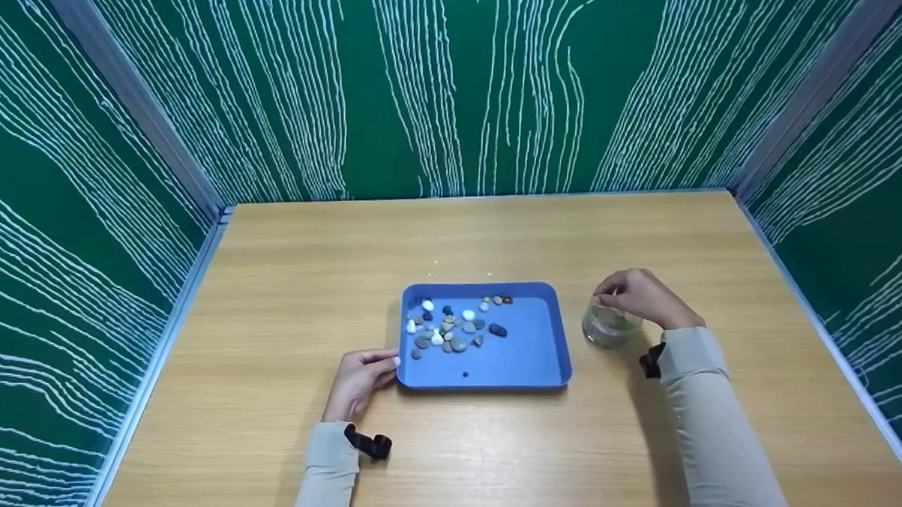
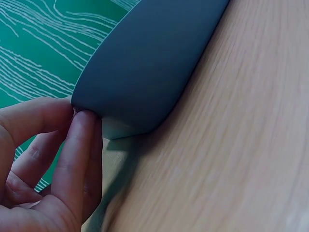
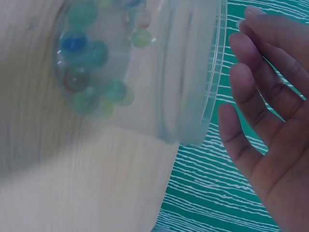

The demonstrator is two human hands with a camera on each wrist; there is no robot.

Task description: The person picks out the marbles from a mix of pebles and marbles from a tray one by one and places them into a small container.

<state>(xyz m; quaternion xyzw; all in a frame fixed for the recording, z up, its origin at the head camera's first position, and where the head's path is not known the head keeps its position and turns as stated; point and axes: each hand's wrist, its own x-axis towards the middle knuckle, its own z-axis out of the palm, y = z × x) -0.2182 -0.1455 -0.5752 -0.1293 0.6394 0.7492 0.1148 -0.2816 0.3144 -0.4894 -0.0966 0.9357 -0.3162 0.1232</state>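
Observation:
My left hand [image 1: 360, 378] pinches the left front edge of a blue tray [image 1: 522, 353]. Close up in the left wrist view, thumb and fingers [image 2: 72, 154] meet at the tray's rim [image 2: 140, 72]. Many grey stones [image 1: 458, 344], white pebbles [image 1: 437, 337] and a dark oval stone [image 1: 498, 330] lie in the tray. My right hand [image 1: 644, 296] is over the mouth of a clear jar [image 1: 606, 332], its fingertips near the rim. Glass marbles [image 3: 83, 54] in green and blue sit at the jar's bottom. Whether the thumb and forefinger hold something small is not visible.
Several tiny pale bits [image 1: 436, 262] lie on the wooden table [image 1: 307, 278] behind the tray. Green walls [image 1: 532, 91] with white wavy lines stand along the table's back and both sides.

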